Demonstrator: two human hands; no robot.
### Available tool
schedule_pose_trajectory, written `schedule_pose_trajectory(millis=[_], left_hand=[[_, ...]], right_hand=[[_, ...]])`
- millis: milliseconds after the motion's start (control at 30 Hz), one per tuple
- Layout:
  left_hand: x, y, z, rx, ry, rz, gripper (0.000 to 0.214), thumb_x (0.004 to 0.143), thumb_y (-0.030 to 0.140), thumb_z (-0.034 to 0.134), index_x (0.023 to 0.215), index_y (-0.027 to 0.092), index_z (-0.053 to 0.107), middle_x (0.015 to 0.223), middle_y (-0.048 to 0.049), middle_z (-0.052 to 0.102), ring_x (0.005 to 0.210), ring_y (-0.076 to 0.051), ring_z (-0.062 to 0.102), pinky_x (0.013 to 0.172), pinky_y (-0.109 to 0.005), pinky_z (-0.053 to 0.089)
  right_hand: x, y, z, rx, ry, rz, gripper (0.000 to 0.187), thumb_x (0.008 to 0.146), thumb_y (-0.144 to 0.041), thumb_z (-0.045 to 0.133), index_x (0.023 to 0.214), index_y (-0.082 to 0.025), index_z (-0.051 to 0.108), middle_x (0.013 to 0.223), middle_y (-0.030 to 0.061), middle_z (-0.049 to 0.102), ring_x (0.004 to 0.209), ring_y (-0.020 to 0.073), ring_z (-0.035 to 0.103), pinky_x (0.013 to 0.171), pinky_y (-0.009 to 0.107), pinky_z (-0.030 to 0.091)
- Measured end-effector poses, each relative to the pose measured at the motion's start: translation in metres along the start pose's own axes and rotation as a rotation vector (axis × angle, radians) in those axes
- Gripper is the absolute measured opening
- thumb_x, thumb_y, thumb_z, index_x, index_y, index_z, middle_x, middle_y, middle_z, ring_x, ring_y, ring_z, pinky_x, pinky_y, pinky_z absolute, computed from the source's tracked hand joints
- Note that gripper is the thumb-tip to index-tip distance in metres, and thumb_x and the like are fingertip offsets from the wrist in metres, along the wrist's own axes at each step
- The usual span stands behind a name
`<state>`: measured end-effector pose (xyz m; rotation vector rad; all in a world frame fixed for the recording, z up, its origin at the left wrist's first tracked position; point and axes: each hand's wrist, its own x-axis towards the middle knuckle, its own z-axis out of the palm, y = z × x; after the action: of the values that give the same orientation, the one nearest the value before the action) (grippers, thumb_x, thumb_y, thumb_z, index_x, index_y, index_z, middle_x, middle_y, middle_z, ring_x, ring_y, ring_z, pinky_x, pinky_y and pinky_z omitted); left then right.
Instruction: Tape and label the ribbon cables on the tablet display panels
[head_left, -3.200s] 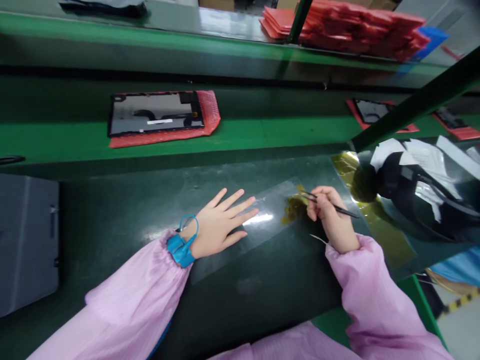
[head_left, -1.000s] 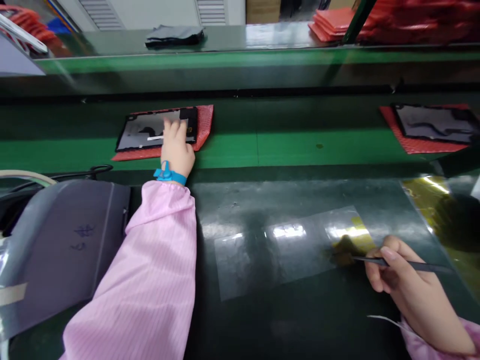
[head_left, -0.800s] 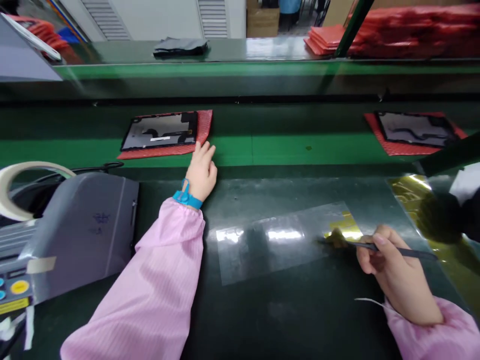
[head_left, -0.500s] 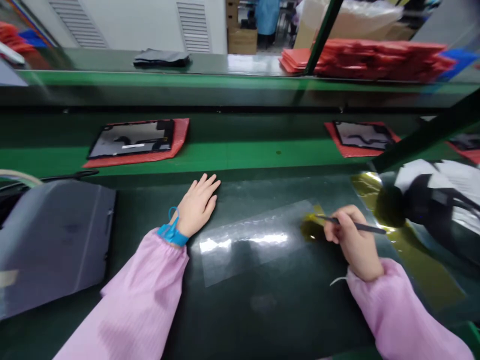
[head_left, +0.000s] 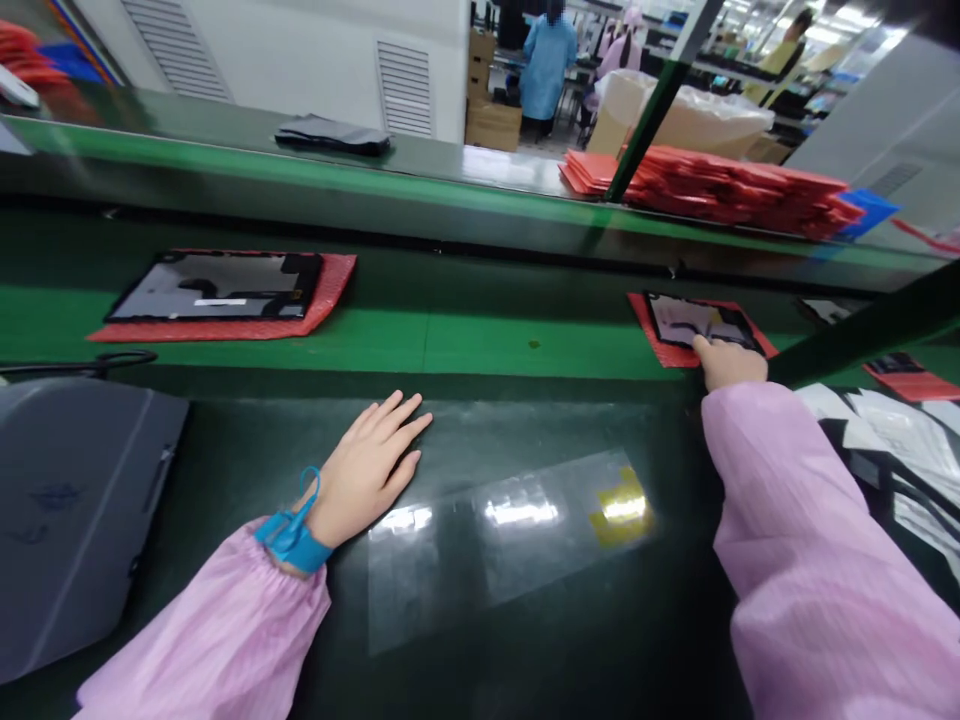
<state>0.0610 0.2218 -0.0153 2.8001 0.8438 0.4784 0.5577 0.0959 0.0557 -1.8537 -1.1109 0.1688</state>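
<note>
My left hand (head_left: 367, 465) lies flat on the dark mat, fingers spread, a blue wrist strap (head_left: 294, 540) round its wrist. Beside it is a sheet of clear film (head_left: 457, 570) with small amber film pieces (head_left: 621, 510) on its right end. My right hand (head_left: 731, 366) is over a display panel (head_left: 666, 312) that rests on a red bubble-wrap bag (head_left: 673, 357). Its fingers are closed, as on the dark tweezers seen earlier, which are now almost hidden. A small yellowish patch shows on the panel by the fingertips.
Another panel (head_left: 210, 285) lies on red wrap at left. A grey box-like case (head_left: 82, 520) stands at near left. A dark green post (head_left: 862, 325) slants beside my right arm. Red bags (head_left: 742, 190) are piled on the upper shelf. People work in the background.
My right hand has moved from the amber piece at the film's right end up to the right panel. My left hand stays flat on the mat. The view has shifted and tilted.
</note>
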Motion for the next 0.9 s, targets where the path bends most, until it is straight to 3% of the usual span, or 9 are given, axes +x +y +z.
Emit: schedule_pose_trajectory(millis=[133, 300, 400, 500, 600, 733, 833, 900], left_hand=[[0.006, -0.002, -0.01, -0.255, 0.034, -0.029, 0.038, 0.106, 0.036, 0.044, 0.133, 0.027, 0.069, 0.151, -0.007, 0.063, 0.15, -0.029, 0.05, 0.126, -0.057, 0.039], [0.027, -0.005, -0.014, -0.933, 0.121, -0.201, 0.034, 0.101, 0.038, 0.056, 0.129, 0.024, 0.071, 0.145, -0.0104, 0.068, 0.138, -0.03, 0.062, 0.121, -0.051, 0.047], [0.047, -0.001, -0.007, -1.414, 0.156, -0.3, 0.038, 0.091, 0.039, 0.074, 0.124, 0.02, 0.074, 0.137, -0.0131, 0.073, 0.138, -0.034, 0.062, 0.124, -0.052, 0.042], [0.068, 0.007, 0.002, -1.794, 0.058, -0.42, 0.046, 0.079, 0.031, 0.088, 0.121, 0.018, 0.075, 0.136, -0.0145, 0.073, 0.139, -0.033, 0.061, 0.127, -0.05, 0.035], [0.079, 0.014, 0.01, -1.936, 0.018, -0.507, 0.056, 0.076, 0.031, 0.092, 0.126, 0.017, 0.07, 0.141, -0.0184, 0.069, 0.136, -0.033, 0.063, 0.127, -0.052, 0.034], [0.079, 0.017, 0.014, -1.967, 0.114, -0.507, 0.061, 0.077, 0.046, 0.092, 0.127, 0.022, 0.065, 0.134, -0.0158, 0.073, 0.125, -0.031, 0.07, 0.116, -0.053, 0.047], [0.073, 0.013, 0.013, -1.975, 0.256, -0.524, 0.048, 0.077, 0.053, 0.089, 0.103, 0.017, 0.07, 0.101, -0.0101, 0.079, 0.099, -0.028, 0.078, 0.096, -0.043, 0.061], [0.07, 0.01, 0.012, -1.969, 0.367, -0.569, 0.035, 0.077, 0.041, 0.088, 0.088, 0.014, 0.068, 0.084, -0.0052, 0.077, 0.086, -0.023, 0.077, 0.086, -0.035, 0.063]], right_hand=[[0.001, 0.007, 0.004, -0.212, 0.004, -0.095, 0.041, 0.091, 0.011, 0.058, 0.064, -0.021, 0.053, 0.06, -0.0089, 0.029, 0.049, 0.0057, 0.015, 0.057, 0.032, 0.015], [0.018, 0.001, 0.014, -0.392, 0.008, -0.198, 0.043, 0.079, 0.015, 0.057, 0.062, -0.023, 0.048, 0.058, -0.0084, 0.025, 0.051, 0.009, 0.012, 0.06, 0.036, 0.013], [0.032, -0.016, 0.036, -0.452, -0.011, -0.267, 0.044, 0.071, 0.013, 0.062, 0.061, -0.025, 0.043, 0.057, -0.0079, 0.028, 0.052, 0.0109, 0.017, 0.06, 0.036, 0.014], [0.032, -0.047, 0.075, -0.466, -0.086, -0.36, 0.038, 0.07, 0.005, 0.067, 0.065, -0.026, 0.046, 0.06, -0.0046, 0.041, 0.055, 0.0131, 0.031, 0.06, 0.034, 0.021], [0.005, -0.095, 0.126, -0.46, -0.168, -0.464, 0.028, 0.074, -0.001, 0.066, 0.073, -0.024, 0.051, 0.066, -0.0012, 0.054, 0.062, 0.0159, 0.045, 0.063, 0.032, 0.029], [-0.057, -0.17, 0.187, -0.49, -0.355, -0.723, 0.023, 0.082, 0.0, 0.056, 0.083, -0.022, 0.055, 0.074, 0.0034, 0.065, 0.072, 0.0206, 0.055, 0.067, 0.031, 0.037], [-0.097, -0.208, 0.207, -0.435, -0.433, -0.815, 0.019, 0.092, -0.005, 0.054, 0.087, -0.023, 0.056, 0.079, 0.0045, 0.067, 0.075, 0.0214, 0.06, 0.065, 0.031, 0.039], [-0.113, -0.218, 0.204, -0.342, -0.435, -0.829, 0.016, 0.098, -0.011, 0.055, 0.088, -0.023, 0.055, 0.081, 0.0044, 0.068, 0.077, 0.0215, 0.063, 0.066, 0.03, 0.042]])
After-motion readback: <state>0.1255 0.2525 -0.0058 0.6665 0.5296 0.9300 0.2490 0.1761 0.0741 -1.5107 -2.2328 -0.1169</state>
